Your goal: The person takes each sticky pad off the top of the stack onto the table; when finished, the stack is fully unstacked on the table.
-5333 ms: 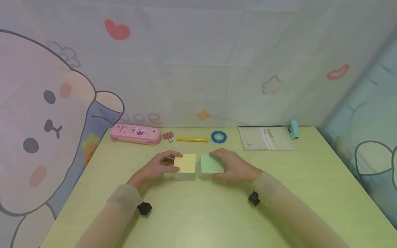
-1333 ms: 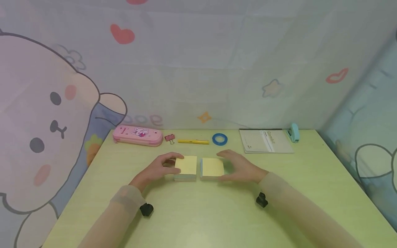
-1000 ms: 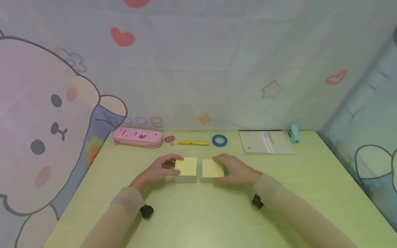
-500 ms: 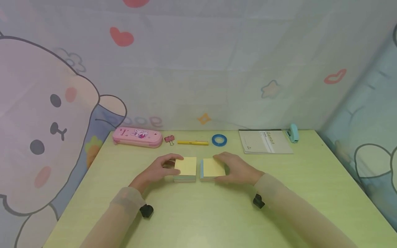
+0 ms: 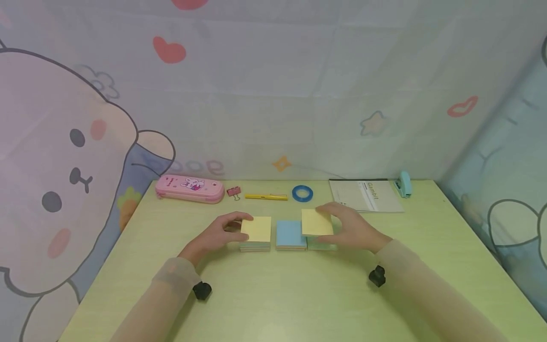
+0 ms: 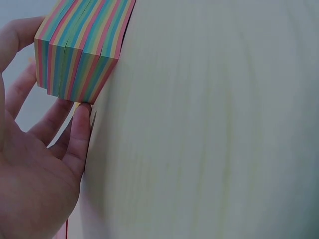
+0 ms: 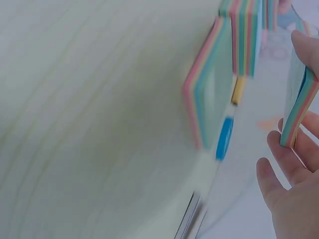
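Note:
My left hand (image 5: 218, 234) grips the left edge of a stack of sticky note pads (image 5: 256, 230) with a yellow top sheet. In the left wrist view, striped layers show on the sides of this stack (image 6: 82, 45). Beside it on the right stands a blue-topped stack of sticky notes (image 5: 291, 233). My right hand (image 5: 352, 229) pinches a thin yellow-topped sticky note pad (image 5: 316, 222), raised above a green-topped pad (image 5: 321, 244) that lies right of the blue stack. In the right wrist view, the raised pad (image 7: 300, 107) sits between thumb and fingers, over the green pad (image 7: 217, 84).
Along the table's back edge lie a pink pencil case (image 5: 190, 189), a red binder clip (image 5: 234, 192), a yellow pen (image 5: 266, 196), a blue tape roll (image 5: 302, 200), a notebook (image 5: 359, 194) and a mint stapler (image 5: 403, 185). A printed curtain (image 5: 265, 95) hangs behind.
My right hand has lifted the yellow-topped pad off the stack and carried it right over the green pad, baring a blue top. Earlier, that stack showed a green top. My left hand stays put.

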Action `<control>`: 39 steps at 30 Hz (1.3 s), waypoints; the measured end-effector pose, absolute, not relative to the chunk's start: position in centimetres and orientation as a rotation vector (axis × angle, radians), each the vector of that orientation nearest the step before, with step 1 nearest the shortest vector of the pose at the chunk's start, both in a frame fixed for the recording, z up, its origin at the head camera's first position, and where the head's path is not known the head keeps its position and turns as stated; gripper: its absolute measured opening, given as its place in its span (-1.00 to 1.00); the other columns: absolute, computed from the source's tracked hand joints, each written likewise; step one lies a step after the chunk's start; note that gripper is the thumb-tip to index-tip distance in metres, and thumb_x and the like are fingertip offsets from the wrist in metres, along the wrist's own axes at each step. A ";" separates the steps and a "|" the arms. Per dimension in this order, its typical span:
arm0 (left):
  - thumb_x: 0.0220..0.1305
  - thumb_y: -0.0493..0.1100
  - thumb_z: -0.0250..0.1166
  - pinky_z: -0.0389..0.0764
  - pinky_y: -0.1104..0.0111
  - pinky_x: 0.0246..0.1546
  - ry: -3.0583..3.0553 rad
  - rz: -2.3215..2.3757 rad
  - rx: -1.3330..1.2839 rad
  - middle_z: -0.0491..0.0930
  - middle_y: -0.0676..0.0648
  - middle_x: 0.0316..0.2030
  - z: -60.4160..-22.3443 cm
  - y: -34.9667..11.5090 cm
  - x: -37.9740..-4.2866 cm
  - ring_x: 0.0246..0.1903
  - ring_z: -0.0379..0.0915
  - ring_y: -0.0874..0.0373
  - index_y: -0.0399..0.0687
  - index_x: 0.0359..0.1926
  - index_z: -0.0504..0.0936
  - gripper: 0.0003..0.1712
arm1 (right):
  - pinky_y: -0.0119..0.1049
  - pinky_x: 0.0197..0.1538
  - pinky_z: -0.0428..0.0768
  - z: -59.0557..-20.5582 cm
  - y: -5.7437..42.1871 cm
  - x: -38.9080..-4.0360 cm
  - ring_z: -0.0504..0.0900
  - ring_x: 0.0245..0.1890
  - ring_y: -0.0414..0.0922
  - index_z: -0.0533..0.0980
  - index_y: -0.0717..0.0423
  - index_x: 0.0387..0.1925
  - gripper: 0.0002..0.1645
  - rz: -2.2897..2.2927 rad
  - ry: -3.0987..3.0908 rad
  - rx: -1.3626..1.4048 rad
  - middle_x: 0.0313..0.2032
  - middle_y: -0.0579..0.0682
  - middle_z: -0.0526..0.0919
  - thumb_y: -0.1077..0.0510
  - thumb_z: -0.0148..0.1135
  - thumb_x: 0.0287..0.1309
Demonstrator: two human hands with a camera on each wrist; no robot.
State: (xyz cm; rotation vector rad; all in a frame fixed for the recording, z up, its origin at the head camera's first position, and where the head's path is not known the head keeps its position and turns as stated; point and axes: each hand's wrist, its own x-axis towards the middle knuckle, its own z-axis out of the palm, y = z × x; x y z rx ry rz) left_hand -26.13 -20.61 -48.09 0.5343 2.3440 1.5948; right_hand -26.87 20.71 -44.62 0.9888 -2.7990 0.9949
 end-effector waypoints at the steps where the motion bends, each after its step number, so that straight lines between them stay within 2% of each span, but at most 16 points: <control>1: 0.33 -0.19 0.47 0.42 0.08 0.24 2.344 1.595 0.536 0.51 -0.13 0.31 -48.1 -20.6 -26.1 0.14 0.44 -0.10 -0.01 0.34 0.59 -0.43 | 0.15 0.37 0.45 -44.6 21.4 -26.8 0.50 0.36 0.09 0.47 0.11 0.41 -0.03 0.987 -2.797 0.972 0.34 0.04 0.56 -0.16 0.65 0.04; 6: 0.34 -0.22 0.45 0.43 0.09 0.23 2.347 1.599 0.556 0.52 -0.16 0.28 -48.1 -20.5 -26.0 0.10 0.44 -0.07 -0.04 0.35 0.58 -0.43 | 0.24 0.33 0.47 -44.6 25.2 -26.5 0.49 0.36 0.17 0.43 0.12 0.44 0.00 0.969 -2.833 0.856 0.38 0.12 0.52 -0.18 0.64 0.06; 14: 0.34 -0.22 0.46 0.43 0.09 0.23 2.348 1.600 0.562 0.53 -0.17 0.25 -48.1 -20.7 -26.1 0.09 0.44 -0.07 -0.04 0.35 0.58 -0.43 | 0.24 0.33 0.48 -46.3 29.4 -26.4 0.48 0.36 0.23 0.42 0.23 0.44 0.02 0.885 -2.900 0.805 0.38 0.20 0.52 -0.14 0.64 0.07; 22: 0.34 -0.19 0.47 0.44 0.13 0.21 2.351 1.597 0.545 0.52 -0.13 0.26 -48.2 -20.7 -26.2 0.11 0.44 -0.08 -0.02 0.34 0.58 -0.43 | 0.23 0.38 0.40 -48.1 30.0 -26.3 0.48 0.35 0.22 0.44 0.24 0.40 0.02 0.835 -2.976 0.826 0.32 0.18 0.56 -0.15 0.65 0.04; 29: 0.34 -0.19 0.46 0.43 0.11 0.23 2.355 1.592 0.555 0.52 -0.14 0.27 -48.3 -20.7 -26.3 0.11 0.43 -0.08 -0.01 0.34 0.58 -0.44 | 0.30 0.38 0.37 -48.1 29.7 -26.5 0.45 0.36 0.27 0.46 0.26 0.38 0.03 0.770 -2.989 0.892 0.33 0.22 0.54 -0.30 0.57 0.09; 39: 0.32 -0.19 0.48 0.43 0.09 0.23 2.338 1.595 0.524 0.52 -0.08 0.28 -48.3 -20.6 -26.2 0.12 0.44 -0.06 0.05 0.33 0.60 -0.43 | 0.30 0.39 0.34 -48.0 29.5 -26.7 0.44 0.36 0.27 0.48 0.27 0.36 -0.06 0.743 -2.985 0.944 0.32 0.22 0.55 -0.18 0.58 0.13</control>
